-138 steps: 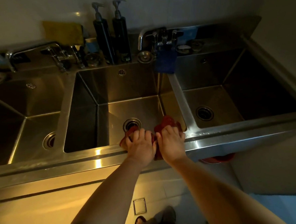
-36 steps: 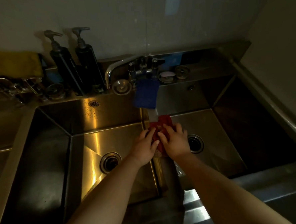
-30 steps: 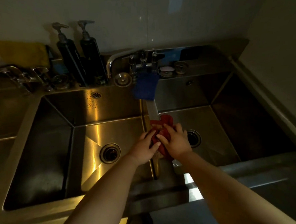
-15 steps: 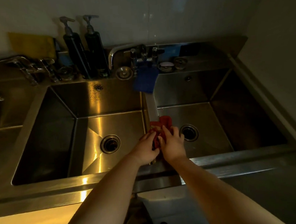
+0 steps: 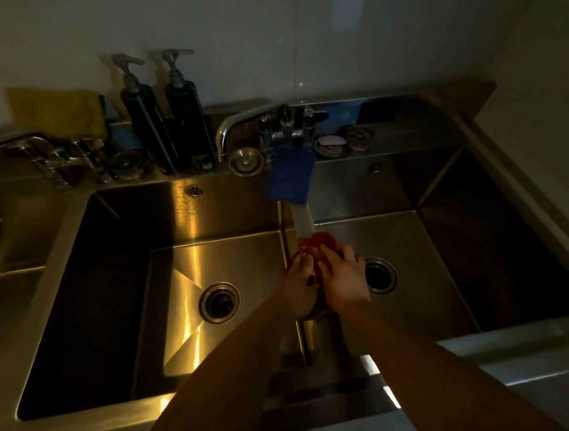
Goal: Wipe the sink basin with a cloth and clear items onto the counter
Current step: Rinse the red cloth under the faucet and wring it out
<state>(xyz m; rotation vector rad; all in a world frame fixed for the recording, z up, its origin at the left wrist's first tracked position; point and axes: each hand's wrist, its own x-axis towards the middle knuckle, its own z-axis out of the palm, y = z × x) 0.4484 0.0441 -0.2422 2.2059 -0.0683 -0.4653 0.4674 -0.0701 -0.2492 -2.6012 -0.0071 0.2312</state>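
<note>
A red cloth (image 5: 318,243) lies over the steel divider (image 5: 301,217) between the middle basin (image 5: 212,263) and the right basin (image 5: 412,257). My left hand (image 5: 299,287) presses the cloth from the middle basin's side. From the right side my right hand (image 5: 343,278) presses it, fingers spread over the fabric. Most of the cloth is hidden under the two hands.
A blue cloth (image 5: 290,175) hangs below the faucet (image 5: 247,124) at the back. Two black pump bottles (image 5: 167,122), a loose drain strainer (image 5: 245,161), a soap dish (image 5: 330,144) and a yellow cloth (image 5: 60,109) sit along the back ledge. Each basin has an open drain (image 5: 219,302).
Both hands slid the red cloth back and forth along the divider and now lie slightly farther from the front rim. The camera view shifted and tilted.
</note>
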